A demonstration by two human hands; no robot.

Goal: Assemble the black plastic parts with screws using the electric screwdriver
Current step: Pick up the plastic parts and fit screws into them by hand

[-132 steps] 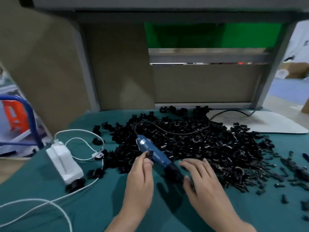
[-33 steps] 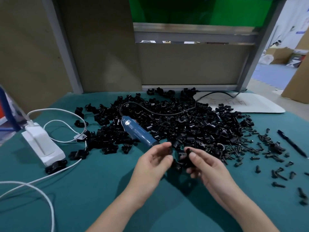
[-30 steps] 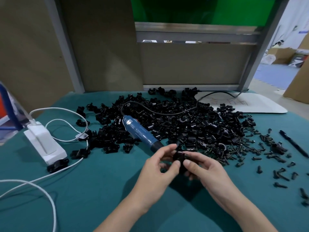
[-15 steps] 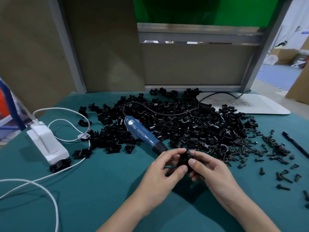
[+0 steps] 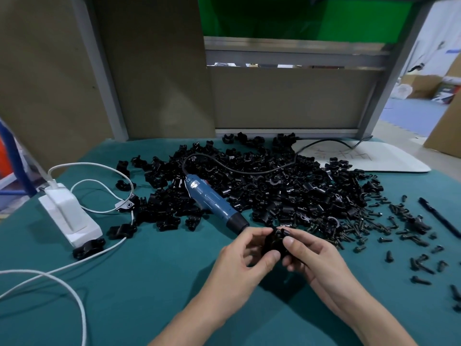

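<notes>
Both hands hold one small black plastic part (image 5: 274, 242) just above the green cloth, near the front of the pile. My left hand (image 5: 245, 258) pinches it from the left and my right hand (image 5: 308, 253) grips it from the right, so most of the part is hidden. The blue electric screwdriver (image 5: 212, 204) lies on the table just behind my left hand, tip toward me, its black cable running back over the pile. A big heap of black plastic parts (image 5: 282, 188) spreads behind it. Loose black screws (image 5: 369, 228) lie to the right.
A white power adapter (image 5: 68, 216) with white cables sits at the left, black parts beside it. A black pen (image 5: 440, 218) lies at the far right. A white board (image 5: 369, 159) rests at the back right. Brown panels and a metal frame stand behind the table.
My right hand left the screwdriver and both hands came together on a black part taken from the pile. In the last half second they barely moved.
</notes>
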